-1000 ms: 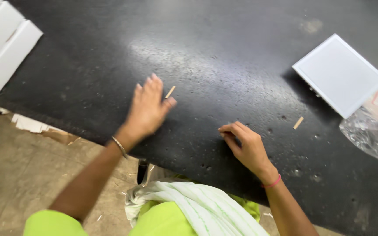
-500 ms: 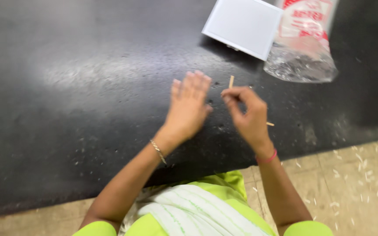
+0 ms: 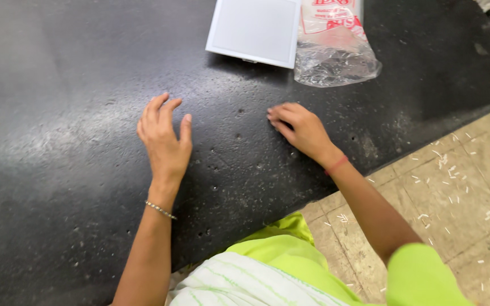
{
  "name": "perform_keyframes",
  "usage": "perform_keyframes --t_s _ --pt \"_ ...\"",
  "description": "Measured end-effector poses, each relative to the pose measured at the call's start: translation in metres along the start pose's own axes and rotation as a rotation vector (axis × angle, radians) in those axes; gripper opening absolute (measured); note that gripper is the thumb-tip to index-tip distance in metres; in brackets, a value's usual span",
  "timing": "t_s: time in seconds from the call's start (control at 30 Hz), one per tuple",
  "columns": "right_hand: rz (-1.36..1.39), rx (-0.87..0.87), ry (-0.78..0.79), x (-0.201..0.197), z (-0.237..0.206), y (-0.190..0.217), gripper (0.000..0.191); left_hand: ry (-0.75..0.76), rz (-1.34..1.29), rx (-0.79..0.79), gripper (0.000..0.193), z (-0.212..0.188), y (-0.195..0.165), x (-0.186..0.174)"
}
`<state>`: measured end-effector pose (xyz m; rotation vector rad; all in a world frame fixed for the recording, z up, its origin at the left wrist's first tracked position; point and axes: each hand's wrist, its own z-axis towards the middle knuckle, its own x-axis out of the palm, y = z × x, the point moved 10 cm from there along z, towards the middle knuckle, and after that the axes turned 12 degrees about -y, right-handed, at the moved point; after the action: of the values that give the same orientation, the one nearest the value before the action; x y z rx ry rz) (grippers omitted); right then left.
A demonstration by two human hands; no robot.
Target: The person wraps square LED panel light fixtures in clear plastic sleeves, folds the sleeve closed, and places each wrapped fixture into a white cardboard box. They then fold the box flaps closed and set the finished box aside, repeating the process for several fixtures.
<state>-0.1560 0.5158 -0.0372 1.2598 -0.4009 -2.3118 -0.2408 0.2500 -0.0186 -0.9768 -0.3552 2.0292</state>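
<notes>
open black tabletop (image 3: 75,113) around both hands; only white square panel (image 3: 254,29) and clear plastic bag (image 3: 336,48) at far edge

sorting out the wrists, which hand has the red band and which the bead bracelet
The right hand has the red band on its wrist, fingers curled on the black table. The left hand, lying flat, has the thin bead bracelet.

This looks like a small workshop or a packing place, not a home kitchen. The work surface is a rough black stone slab (image 3: 86,85), pitted and dusty. At 12 o'clock lie a white square panel (image 3: 254,29) and a clear plastic bag (image 3: 336,51). At 4 o'clock the tiled floor (image 3: 460,187) is littered with small pale splinters (image 3: 446,161).
</notes>
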Motion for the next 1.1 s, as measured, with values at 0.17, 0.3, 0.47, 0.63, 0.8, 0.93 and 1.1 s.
perform_keyframes --t_s 0.17,0.3,0.47,0.63,0.8,0.93,1.1 --pt "-0.019 0.221 0.096 -0.078 -0.082 -0.012 0.012 0.015 -0.074 -0.052 0.028 -0.001 -0.001 0.0" --pt "-0.515 0.709 0.481 -0.148 -0.154 -0.053 0.014 0.037 -0.101 -0.072 0.027 -0.006 -0.009 0.005" --pt "-0.444 0.544 0.252 -0.16 -0.111 -0.05 0.025 0.051 -0.126 -0.046 0.022 -0.009 -0.016 0.008" --pt "-0.281 0.192 -0.106 -0.098 0.006 -0.095 0.027 -0.008 -0.093 -0.038 0.016 -0.007 -0.003 0.006" --pt "-0.698 -0.353 -0.385 -0.053 0.08 -0.124 0.025 -0.04 -0.1 -0.018 0.015 -0.006 0.005 0.006" --pt "-0.523 -0.202 -0.428 -0.053 0.097 -0.148 0.02 -0.032 -0.111 -0.024 0.014 -0.002 0.006 0.005" --pt "-0.51 0.015 -0.54 -0.071 0.086 -0.161 0.019 -0.007 -0.145 -0.025 0.013 -0.003 0.004 0.005"
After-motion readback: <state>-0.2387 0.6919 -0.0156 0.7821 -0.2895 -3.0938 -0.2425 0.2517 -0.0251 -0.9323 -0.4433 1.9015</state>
